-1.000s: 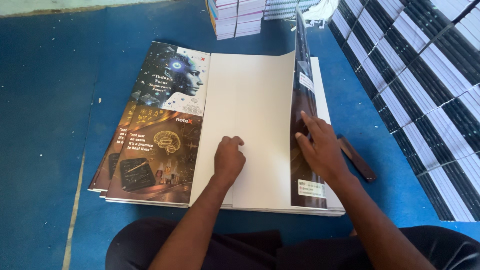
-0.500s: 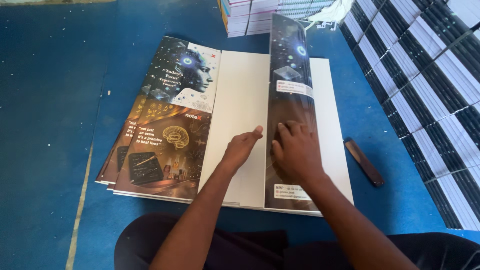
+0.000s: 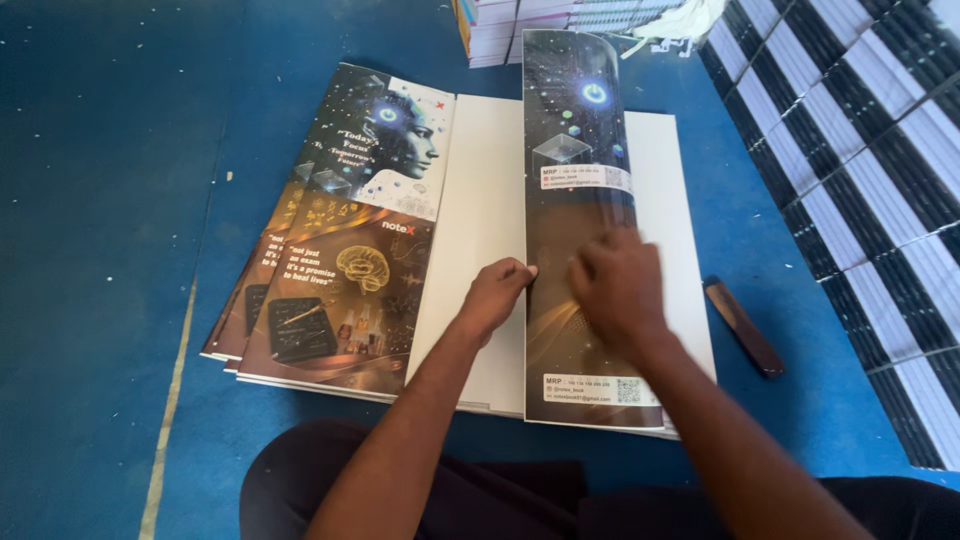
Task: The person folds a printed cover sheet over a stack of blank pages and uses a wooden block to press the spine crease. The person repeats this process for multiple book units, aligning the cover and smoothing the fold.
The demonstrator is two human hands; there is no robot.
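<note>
A stack of large printed cover sheets (image 3: 340,270) lies on the blue floor, with dark artwork of a face and a brain on its left half. The top sheet's white inner side (image 3: 480,200) faces up, and its right flap (image 3: 575,150) is folded over it, dark printed side up. My left hand (image 3: 495,295) rests on the white sheet with its fingertips at the flap's left edge. My right hand (image 3: 615,285) presses flat on the folded flap, blurred by motion. Neither hand grips anything.
A dark flat stick (image 3: 742,325) lies on the floor right of the sheets. Rows of stacked black-and-white books (image 3: 860,170) fill the right side. Another pile of books (image 3: 500,25) stands behind the sheets. My dark-clothed legs (image 3: 420,490) are at the bottom.
The right flap was standing up on edge; it has come down flat over the white sheet. My right hand followed it down and left, and my left hand shifted to the flap's edge.
</note>
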